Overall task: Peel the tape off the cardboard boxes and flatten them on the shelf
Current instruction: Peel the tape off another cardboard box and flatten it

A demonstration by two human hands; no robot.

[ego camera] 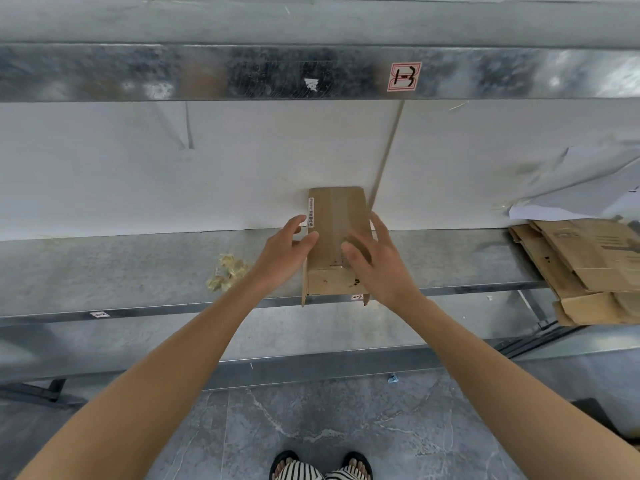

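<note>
Forearms, 2, bare, reaching forward. Left hand (291,244) and right hand (375,259): fingers straight, gripping nothing, either side of cardboard box (337,216). Box: on shelf (104,271), near end overhanging front edge. Risk: uneven press could tip it floorward.

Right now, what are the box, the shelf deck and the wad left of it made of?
Box: brown cardboard, matte; a glossy clear tape strip runs along its top. Shelf deck: likely galvanized sheet steel, mottled grey sheen. Wad: probably peeled tape, yellowish, translucent, crinkled.
</note>
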